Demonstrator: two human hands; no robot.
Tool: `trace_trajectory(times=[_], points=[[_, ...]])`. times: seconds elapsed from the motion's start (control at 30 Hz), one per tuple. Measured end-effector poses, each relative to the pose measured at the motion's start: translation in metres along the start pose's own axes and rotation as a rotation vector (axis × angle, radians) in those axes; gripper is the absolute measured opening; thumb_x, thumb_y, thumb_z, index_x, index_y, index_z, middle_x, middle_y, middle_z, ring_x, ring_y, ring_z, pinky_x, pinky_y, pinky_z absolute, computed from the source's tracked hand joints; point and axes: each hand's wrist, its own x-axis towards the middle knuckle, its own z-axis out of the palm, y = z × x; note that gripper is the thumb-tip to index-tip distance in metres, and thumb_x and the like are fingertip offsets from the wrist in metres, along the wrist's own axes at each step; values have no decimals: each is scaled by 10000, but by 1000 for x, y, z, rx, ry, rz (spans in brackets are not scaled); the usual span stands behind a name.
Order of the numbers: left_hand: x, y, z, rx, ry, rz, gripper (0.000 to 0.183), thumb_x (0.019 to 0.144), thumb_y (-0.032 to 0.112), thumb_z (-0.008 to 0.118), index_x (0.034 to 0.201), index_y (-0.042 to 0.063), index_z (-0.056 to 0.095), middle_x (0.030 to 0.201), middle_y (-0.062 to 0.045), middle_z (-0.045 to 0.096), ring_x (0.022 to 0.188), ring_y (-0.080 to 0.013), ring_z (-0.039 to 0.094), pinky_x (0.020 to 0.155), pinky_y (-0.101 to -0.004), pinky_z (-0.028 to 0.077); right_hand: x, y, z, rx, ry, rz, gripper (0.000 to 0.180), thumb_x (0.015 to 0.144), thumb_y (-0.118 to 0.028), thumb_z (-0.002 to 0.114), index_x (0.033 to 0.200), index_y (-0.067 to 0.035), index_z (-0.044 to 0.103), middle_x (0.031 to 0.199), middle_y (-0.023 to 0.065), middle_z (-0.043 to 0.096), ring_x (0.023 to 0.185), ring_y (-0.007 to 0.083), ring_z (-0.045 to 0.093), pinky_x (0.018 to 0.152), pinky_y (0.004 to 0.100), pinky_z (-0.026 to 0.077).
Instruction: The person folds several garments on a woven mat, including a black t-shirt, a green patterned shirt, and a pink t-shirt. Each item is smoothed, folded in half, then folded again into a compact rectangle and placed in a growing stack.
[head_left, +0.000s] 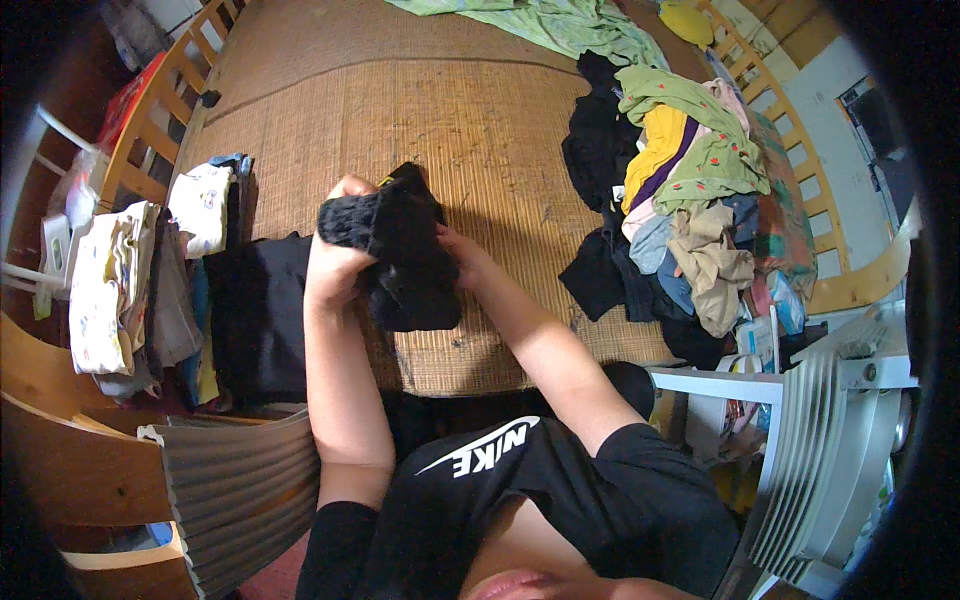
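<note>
A black cloth garment (412, 262) is held up above a woven mat (480, 142), bunched or folded between both hands. My left hand (345, 255) grips its left side, with part of the cloth lying over the fingers. At its right edge, my right hand (461, 255) touches the cloth; the fingertips are partly hidden behind it, so its hold is unclear. Beside my left forearm lies a folded black garment (259, 315). Farther left are folded light clothes (112, 289) and a folded white printed garment (201, 206).
Loose clothes (675, 180) in green, yellow, beige and black are heaped at the right. Wooden bed rails (154, 135) border both sides. A green sheet (555, 30) lies at the far end. A white metal frame (720, 384) stands near right, corrugated panels at both near corners.
</note>
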Motion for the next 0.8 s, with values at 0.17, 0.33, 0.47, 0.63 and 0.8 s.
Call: trace_trajectory(times=[0.17, 0.33, 0.47, 0.63, 0.8], points=[[-8, 15, -14, 104, 205, 130, 329, 648, 31, 710, 850, 91, 457, 830, -14, 535, 757, -118, 523, 703, -264, 468, -24, -126, 32, 27, -85, -366, 153, 800, -3, 570, 932, -56, 514, 875, 50, 555, 759, 144, 554, 674, 246, 485], [-12, 27, -27, 81, 102, 161, 279, 662, -43, 645, 841, 69, 462, 832, -9, 510, 769, -105, 492, 727, -242, 430, -80, -246, 92, -325, -208, -845, 123, 833, 33, 495, 945, 10, 542, 873, 81, 572, 790, 152, 557, 731, 247, 467], [-21, 13, -22, 636, 237, 48, 368, 542, -94, 649, 847, 40, 493, 794, 4, 509, 784, -99, 502, 715, -245, 424, -93, -247, 71, -566, 5, -862, 138, 842, -3, 498, 970, -17, 550, 848, 56, 579, 726, 129, 552, 672, 235, 466], [-47, -18, -7, 1085, -128, -152, 336, 554, -64, 671, 845, 0, 514, 762, -154, 563, 736, -271, 567, 701, -309, 451, -60, -139, -49, -1254, 756, -517, 186, 813, -76, 567, 991, -24, 570, 852, 33, 601, 682, 107, 555, 584, 226, 460], [-57, -23, 1, 1184, -154, -73, 324, 553, -51, 668, 833, 3, 514, 769, -165, 565, 783, -340, 571, 691, -326, 454, -44, -108, -92, -1321, 978, -828, 170, 763, -145, 641, 854, -7, 604, 789, 123, 623, 717, 232, 599, 654, 340, 467]])
